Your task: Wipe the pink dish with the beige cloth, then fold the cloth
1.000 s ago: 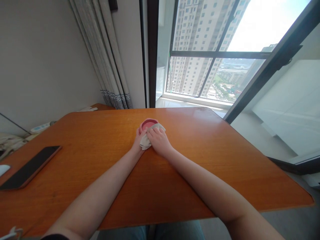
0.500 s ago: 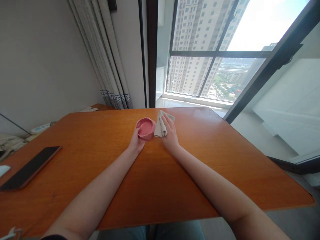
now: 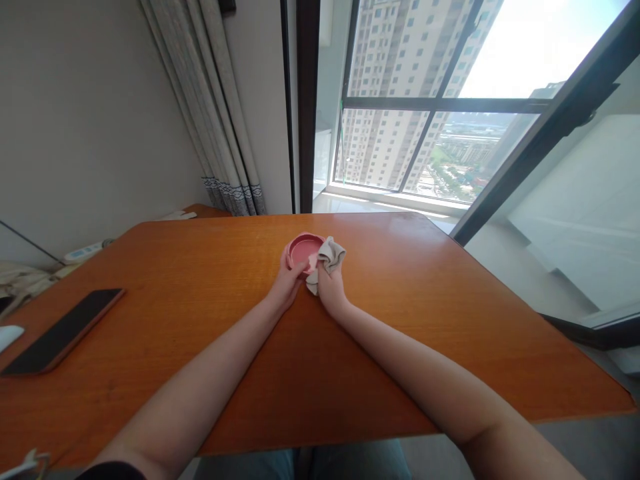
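Observation:
A pink bowl (image 3: 304, 248) is tilted toward me above the far middle of the wooden table (image 3: 380, 373). My left hand (image 3: 289, 279) grips it from the left, thumb at the near rim. On the bowl's right side, my right hand (image 3: 330, 285) is closed around a grey-beige cloth (image 3: 332, 255). The cloth bunches over the fingers, and a fold hangs between the two hands. It touches the bowl's right rim. My right fingertips are covered by the cloth.
A long black pad (image 3: 65, 330) lies at the left of the table, with a white object (image 3: 9, 337) beside it. A power strip (image 3: 84, 253) sits past the left edge. Behind the table are a curtain (image 3: 213, 120) and a large window (image 3: 430, 107).
The bowl has shifted slightly right. My right hand has turned from lying flat on the cloth to clutching it in a bunch, now against the bowl's rim.

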Motion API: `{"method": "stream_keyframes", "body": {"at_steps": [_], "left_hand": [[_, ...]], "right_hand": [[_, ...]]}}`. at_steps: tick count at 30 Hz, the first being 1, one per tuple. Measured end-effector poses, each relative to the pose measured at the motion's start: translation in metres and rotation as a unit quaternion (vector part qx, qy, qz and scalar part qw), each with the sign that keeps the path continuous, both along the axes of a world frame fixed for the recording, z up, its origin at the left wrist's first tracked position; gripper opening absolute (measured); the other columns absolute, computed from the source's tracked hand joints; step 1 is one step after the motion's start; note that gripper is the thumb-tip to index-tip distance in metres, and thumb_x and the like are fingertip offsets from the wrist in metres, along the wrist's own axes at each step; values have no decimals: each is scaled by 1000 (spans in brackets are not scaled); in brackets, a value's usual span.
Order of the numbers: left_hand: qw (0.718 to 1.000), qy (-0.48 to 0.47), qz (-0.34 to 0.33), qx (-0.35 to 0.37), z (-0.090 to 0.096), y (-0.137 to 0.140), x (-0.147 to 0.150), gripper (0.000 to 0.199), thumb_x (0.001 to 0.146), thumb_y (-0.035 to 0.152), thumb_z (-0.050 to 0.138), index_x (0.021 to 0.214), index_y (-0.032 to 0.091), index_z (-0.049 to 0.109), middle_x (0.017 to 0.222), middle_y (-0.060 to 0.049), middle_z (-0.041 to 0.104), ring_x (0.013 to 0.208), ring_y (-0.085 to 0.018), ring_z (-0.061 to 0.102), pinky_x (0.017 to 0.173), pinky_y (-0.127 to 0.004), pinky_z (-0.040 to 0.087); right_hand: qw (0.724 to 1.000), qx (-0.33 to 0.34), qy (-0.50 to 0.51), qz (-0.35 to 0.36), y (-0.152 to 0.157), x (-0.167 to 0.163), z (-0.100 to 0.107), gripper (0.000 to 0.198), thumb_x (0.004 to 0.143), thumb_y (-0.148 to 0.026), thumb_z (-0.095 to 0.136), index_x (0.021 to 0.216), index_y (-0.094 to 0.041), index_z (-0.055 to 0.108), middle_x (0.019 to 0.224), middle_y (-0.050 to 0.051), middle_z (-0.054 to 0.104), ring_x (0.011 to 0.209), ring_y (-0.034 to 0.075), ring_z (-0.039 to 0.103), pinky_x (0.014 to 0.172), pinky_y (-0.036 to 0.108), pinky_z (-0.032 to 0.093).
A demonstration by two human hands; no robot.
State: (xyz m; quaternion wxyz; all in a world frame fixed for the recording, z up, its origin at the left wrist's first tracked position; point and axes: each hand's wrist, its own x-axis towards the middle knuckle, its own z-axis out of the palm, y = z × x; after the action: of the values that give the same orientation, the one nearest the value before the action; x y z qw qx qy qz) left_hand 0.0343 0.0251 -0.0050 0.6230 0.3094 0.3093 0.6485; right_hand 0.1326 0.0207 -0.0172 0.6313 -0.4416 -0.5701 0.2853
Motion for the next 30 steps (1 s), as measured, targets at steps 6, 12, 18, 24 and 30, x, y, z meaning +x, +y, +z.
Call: {"method": "stream_keyframes", "body": {"at_steps": [6, 12, 18, 24, 30], "left_hand": [[998, 45, -41, -21, 0, -2, 1, 47, 69, 30, 72, 112, 25, 55, 114, -6, 60, 96, -20, 61, 75, -32, 55], [998, -28, 43, -33, -4, 4, 0, 41, 72, 24, 68, 111, 22, 53, 108, -6, 64, 98, -19, 61, 84, -34, 52], [998, -63, 0, -27, -3, 5, 0, 35, 75, 31, 64, 104, 16, 54, 103, -9, 65, 100, -21, 61, 90, -37, 48], [999, 8, -36, -32, -4, 1, 3, 44, 69, 24, 68, 110, 22, 50, 109, -4, 62, 98, -19, 60, 86, -37, 50], [999, -11, -1, -35, -5, 4, 3, 38, 72, 17, 58, 110, 21, 50, 110, -6, 61, 102, -21, 59, 85, -39, 51]], "right_hand": [[996, 14, 26, 78, 22, 33, 16, 41, 87, -35, 44, 123, -15, 51, 125, 11, 57, 116, 21, 53, 103, 39, 38], [993, -26, 87, 70, 3, 0, 1, 54, 86, -41, 47, 134, -17, 40, 141, 10, 41, 130, 20, 39, 111, 38, 27], [989, -57, 131, 37, 0, -8, -6, 64, 81, -38, 53, 138, -19, 32, 145, 10, 35, 131, 20, 36, 112, 38, 25], [990, -34, 126, 48, 23, 27, 3, 37, 82, -34, 51, 116, -20, 56, 121, 6, 59, 114, 22, 52, 104, 41, 35], [991, -38, 118, 48, 5, 8, 3, 49, 85, -40, 49, 128, -18, 45, 132, 9, 50, 122, 21, 45, 108, 39, 30]]}}
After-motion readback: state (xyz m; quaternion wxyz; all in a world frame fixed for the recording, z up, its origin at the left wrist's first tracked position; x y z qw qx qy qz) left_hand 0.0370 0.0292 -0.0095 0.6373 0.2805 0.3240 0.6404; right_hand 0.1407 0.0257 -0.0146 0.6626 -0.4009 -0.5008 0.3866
